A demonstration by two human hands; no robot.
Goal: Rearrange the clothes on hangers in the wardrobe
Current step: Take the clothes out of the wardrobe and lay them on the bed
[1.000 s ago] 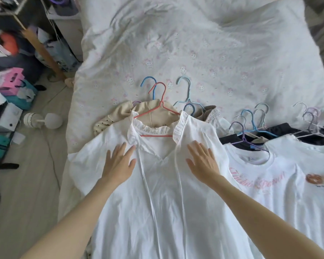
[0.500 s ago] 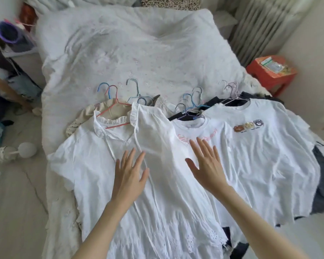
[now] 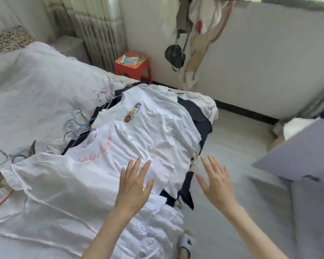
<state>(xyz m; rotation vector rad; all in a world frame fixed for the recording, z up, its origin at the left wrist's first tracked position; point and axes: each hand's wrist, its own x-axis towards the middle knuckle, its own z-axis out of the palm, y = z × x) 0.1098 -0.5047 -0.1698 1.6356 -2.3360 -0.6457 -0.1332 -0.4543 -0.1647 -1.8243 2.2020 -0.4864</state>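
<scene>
Bed carries hangered clothes piled at its right edge; red stool beyond, by wall. Left hand and right hand both spread, empty. View has swung right since earlier; right hand now past bed edge.

Both bare forearms reach forward from the lower edge of the view. The left hand is flat, palm down, fingers straight and slightly spread. Just right of it, the right hand matches, fingers splayed, holding nothing.
</scene>
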